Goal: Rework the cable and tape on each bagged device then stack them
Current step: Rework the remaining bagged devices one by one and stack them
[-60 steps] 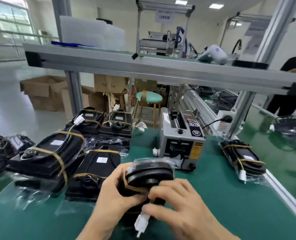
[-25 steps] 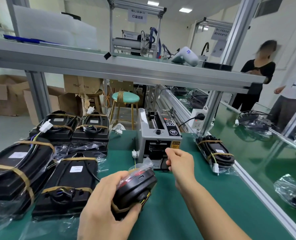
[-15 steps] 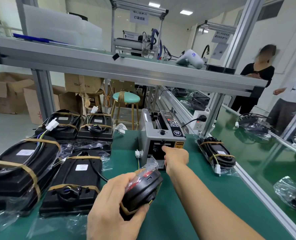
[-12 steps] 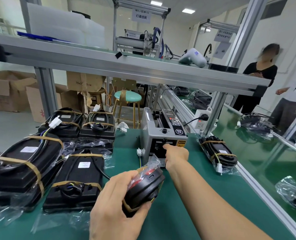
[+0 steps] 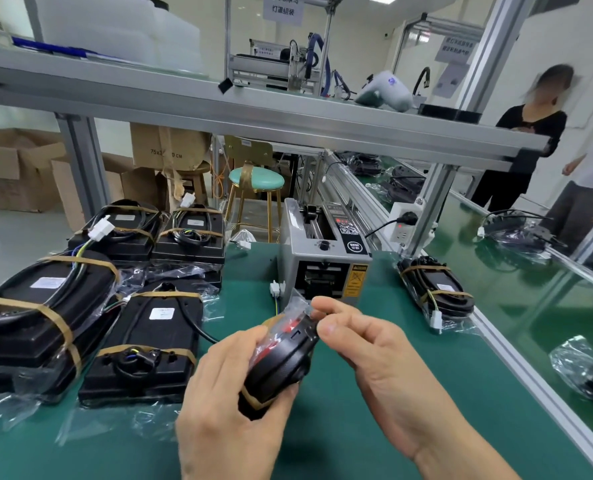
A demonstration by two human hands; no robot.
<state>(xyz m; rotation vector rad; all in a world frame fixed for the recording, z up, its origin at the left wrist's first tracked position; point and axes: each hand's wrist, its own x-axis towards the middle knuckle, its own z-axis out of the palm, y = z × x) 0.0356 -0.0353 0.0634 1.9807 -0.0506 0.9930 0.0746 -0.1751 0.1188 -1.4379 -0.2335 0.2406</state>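
Fingers (image 5: 326, 308) of both hands around the bagged device (image 5: 281, 358)

**Black, Tan and Green on the Bench**

In my left hand (image 5: 225, 403) I hold a round black plastic device in a clear bag (image 5: 281, 358), red showing through the film and a tan tape band near its bottom. My right hand (image 5: 374, 355) pinches the bag's clear top. The flat bench mat (image 5: 374, 427) is dark green. Beside me, black bagged units with tan tape bands (image 5: 146, 341) carry white labels. The boxy tape dispenser (image 5: 322, 258) is grey with a yellow warning sticker. The round stool seat (image 5: 256, 178) is mint on gold legs.
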